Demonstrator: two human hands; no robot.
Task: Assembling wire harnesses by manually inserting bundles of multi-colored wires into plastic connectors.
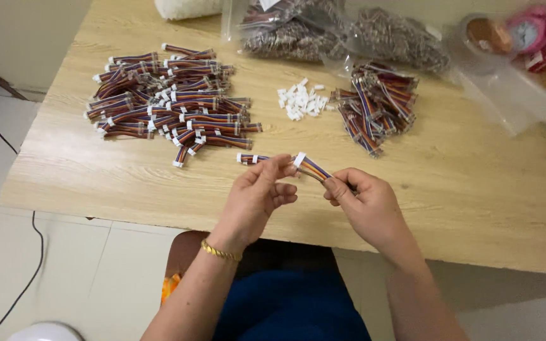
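A short multicoloured ribbon cable (311,168) with a white connector at its end is pinched between both hands above the wooden table (127,183). My right hand (364,205) grips the cable's lower end. My left hand (257,192) holds its fingertips at the white connector end. Just behind my left fingers, another finished cable (252,158) lies on the table. Further left a large heap of cables with white connectors (172,101) is spread out. Behind the hands sit a small heap of loose white connectors (301,101) and a bundle of bare-ended cables (377,107).
Clear plastic bags of cables (342,31) lie along the table's far edge, with an empty clear bag (513,95) and a pink toy-like object (529,28) at the right. A black cord (23,278) runs across the tiled floor at the left.
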